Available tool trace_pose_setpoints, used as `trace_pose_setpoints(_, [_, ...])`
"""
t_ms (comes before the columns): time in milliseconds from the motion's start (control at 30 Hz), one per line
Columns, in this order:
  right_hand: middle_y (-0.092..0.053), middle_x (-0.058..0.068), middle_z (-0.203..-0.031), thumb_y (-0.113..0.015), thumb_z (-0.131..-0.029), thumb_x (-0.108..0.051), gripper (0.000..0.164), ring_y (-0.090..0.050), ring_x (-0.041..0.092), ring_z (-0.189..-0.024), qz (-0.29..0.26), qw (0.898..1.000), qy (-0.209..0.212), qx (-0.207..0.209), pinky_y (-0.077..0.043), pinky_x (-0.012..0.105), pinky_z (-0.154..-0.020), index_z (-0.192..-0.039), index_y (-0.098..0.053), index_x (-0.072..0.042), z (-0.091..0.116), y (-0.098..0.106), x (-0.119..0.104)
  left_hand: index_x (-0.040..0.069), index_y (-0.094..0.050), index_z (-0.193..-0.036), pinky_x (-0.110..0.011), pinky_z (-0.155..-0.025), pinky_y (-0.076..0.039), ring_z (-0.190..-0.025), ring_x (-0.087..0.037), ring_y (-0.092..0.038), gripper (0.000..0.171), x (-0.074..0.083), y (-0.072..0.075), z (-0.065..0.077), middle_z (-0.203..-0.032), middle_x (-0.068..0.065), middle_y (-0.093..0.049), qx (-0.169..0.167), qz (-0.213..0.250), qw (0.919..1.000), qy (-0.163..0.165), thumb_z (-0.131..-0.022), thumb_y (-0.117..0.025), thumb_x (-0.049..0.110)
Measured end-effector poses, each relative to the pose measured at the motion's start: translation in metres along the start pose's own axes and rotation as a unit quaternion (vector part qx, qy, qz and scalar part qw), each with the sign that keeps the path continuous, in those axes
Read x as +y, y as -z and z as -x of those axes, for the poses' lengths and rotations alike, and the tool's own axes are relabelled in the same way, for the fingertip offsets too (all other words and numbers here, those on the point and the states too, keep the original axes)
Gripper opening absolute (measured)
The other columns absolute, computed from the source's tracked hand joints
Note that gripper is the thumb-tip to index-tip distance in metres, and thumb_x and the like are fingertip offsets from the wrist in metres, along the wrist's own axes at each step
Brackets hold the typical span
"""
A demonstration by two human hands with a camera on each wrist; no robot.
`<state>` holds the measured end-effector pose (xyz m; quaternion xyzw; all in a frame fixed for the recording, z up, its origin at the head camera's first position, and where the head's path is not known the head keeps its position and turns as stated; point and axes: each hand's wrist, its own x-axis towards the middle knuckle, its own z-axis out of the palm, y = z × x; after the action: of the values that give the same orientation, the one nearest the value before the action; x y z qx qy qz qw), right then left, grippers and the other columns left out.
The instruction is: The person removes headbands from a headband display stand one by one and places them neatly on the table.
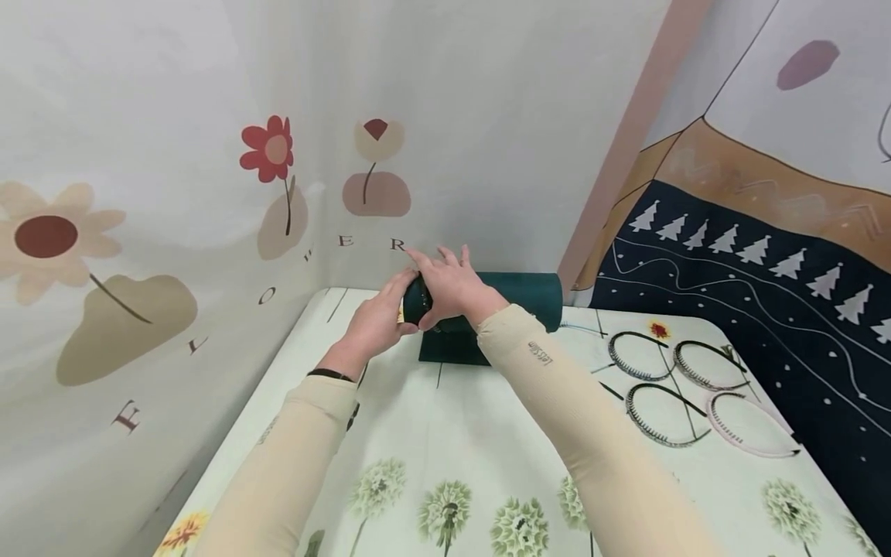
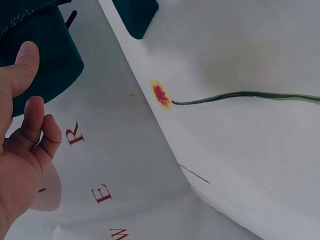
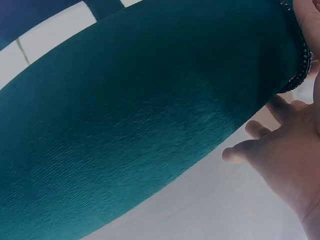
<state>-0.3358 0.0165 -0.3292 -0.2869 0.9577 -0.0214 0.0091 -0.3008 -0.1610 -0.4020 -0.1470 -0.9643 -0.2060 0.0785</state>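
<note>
A dark teal fabric headband stand [image 1: 529, 292], a padded roll on a flat base [image 1: 452, 348], lies near the back of the table. Around its left end sits a dark beaded headband [image 3: 301, 65]. My right hand [image 1: 455, 288] holds this band from the near side, thumb low and the other fingers spread upward. My left hand [image 1: 372, 329] grips the roll's left end beside the band, its thumb [image 2: 28, 57] resting on the teal cloth. In the left wrist view, two fingers are loosely bent below the roll; the others are hidden.
Several headbands lie on the table to the right, among them a blue-toned one [image 1: 640, 357], a dark one [image 1: 661, 418] and a pink one [image 1: 748, 429]. A flower-printed cloth [image 1: 418, 433] covers the table. Printed curtains hang behind [image 1: 487, 155] and at the right [image 1: 696, 255].
</note>
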Motion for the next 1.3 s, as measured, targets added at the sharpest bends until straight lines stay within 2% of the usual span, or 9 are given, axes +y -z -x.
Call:
trace_pose_setpoints(133, [-0.036, 0.004, -0.175, -0.092, -0.081, -0.053, 0.128, -0.009, 0.038, -0.168, 0.010, 1.000, -0.012, -0.007, -0.002, 0.072, -0.134, -0.174, -0.010, -0.023, 0.004, 0.002, 0.005, 0.022, -0.017, -0.172, -0.057, -0.106, -0.058, -0.117, -0.045, -0.069, 0.102, 0.000, 0.001, 0.000, -0.179, -0.005, -0.023, -0.001, 0.003, 1.0000, 0.005, -0.095, -0.084, 0.024])
trace_pose_setpoints(333, [-0.040, 0.006, -0.173, -0.093, -0.081, -0.051, 0.116, -0.010, 0.038, -0.168, 0.000, 1.000, -0.017, -0.007, -0.004, 0.071, -0.134, -0.170, -0.027, -0.018, 0.014, 0.002, 0.016, 0.023, -0.018, -0.171, -0.055, -0.105, -0.059, -0.112, -0.043, -0.071, 0.103, 0.001, 0.001, 0.000, -0.181, -0.003, -0.020, 0.001, 0.002, 1.0000, 0.002, -0.094, -0.085, 0.023])
trace_pose_setpoints(533, [-0.040, 0.007, -0.173, -0.092, -0.082, -0.052, 0.111, -0.010, 0.038, -0.168, 0.000, 1.000, -0.018, -0.011, -0.003, 0.071, -0.134, -0.169, -0.032, -0.017, 0.024, 0.004, 0.032, 0.024, -0.019, -0.171, -0.056, -0.107, -0.059, -0.110, -0.043, -0.071, 0.102, 0.000, 0.000, -0.001, -0.181, -0.002, -0.020, 0.000, 0.007, 1.0000, 0.004, -0.093, -0.086, 0.024])
trace_pose_setpoints(700, [-0.037, 0.008, -0.175, -0.091, -0.082, -0.053, 0.112, -0.009, 0.039, -0.168, 0.010, 1.000, -0.023, -0.018, -0.002, 0.072, -0.134, -0.169, -0.031, -0.017, 0.032, 0.007, 0.047, 0.024, -0.019, -0.171, -0.055, -0.105, -0.059, -0.104, -0.041, -0.071, 0.103, 0.000, 0.000, -0.001, -0.180, -0.002, -0.020, 0.002, 0.010, 0.9999, 0.004, -0.093, -0.086, 0.024])
trace_pose_setpoints(867, [-0.032, 0.009, -0.176, -0.090, -0.083, -0.054, 0.114, -0.008, 0.040, -0.168, -0.007, 0.999, -0.023, -0.025, -0.001, 0.072, -0.134, -0.171, -0.027, -0.018, 0.036, 0.004, 0.057, 0.023, -0.018, -0.171, -0.053, -0.103, -0.060, -0.102, -0.039, -0.071, 0.103, 0.000, 0.000, -0.001, -0.181, -0.002, -0.020, 0.001, 0.001, 1.0000, 0.004, -0.093, -0.085, 0.024])
trace_pose_setpoints(1167, [-0.032, 0.009, -0.177, -0.091, -0.079, -0.060, 0.123, -0.006, 0.039, -0.168, -0.008, 0.999, -0.033, -0.030, 0.003, 0.073, -0.133, -0.172, -0.024, -0.016, 0.035, 0.003, 0.061, 0.024, -0.018, -0.171, -0.051, -0.101, -0.062, -0.095, -0.036, -0.070, 0.102, 0.001, -0.002, -0.001, -0.181, -0.002, -0.020, 0.000, -0.002, 0.9999, 0.010, -0.094, -0.085, 0.025])
trace_pose_setpoints(1300, [-0.030, 0.008, -0.178, -0.092, -0.073, -0.065, 0.133, -0.005, 0.040, -0.168, 0.014, 0.999, -0.037, -0.028, 0.004, 0.073, -0.133, -0.173, -0.018, -0.017, 0.035, -0.002, 0.062, 0.023, -0.017, -0.171, -0.050, -0.102, -0.062, -0.094, -0.035, -0.070, 0.103, 0.002, -0.002, -0.002, -0.181, -0.003, -0.020, 0.001, -0.005, 0.9999, 0.010, -0.094, -0.085, 0.025])
